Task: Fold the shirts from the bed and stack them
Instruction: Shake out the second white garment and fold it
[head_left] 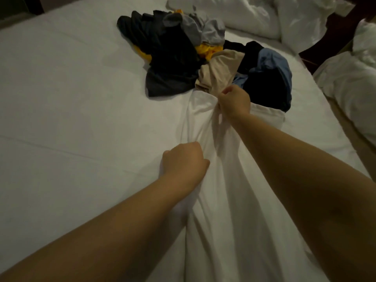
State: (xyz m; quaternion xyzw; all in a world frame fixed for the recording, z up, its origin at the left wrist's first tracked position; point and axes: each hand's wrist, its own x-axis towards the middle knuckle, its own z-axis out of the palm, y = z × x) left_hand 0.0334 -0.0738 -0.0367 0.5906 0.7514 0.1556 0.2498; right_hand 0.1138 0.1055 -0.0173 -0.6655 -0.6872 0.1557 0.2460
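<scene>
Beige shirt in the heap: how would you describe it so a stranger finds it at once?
On the white bed, a heap of crumpled clothes lies towards the far side. The beige shirt sits at its near edge, just beyond the bunched end of a white shirt. It is the only pale tan piece among black, grey, blue and yellow ones.

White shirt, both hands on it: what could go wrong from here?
1. The right hand grips the white shirt right against the beige shirt at the edge of the pile; a pull may drag it along.
2. Both fists bunch the cloth, so creases may get folded in.
3. The left hand grips white cloth on a white sheet; it may catch the sheet too.
</scene>
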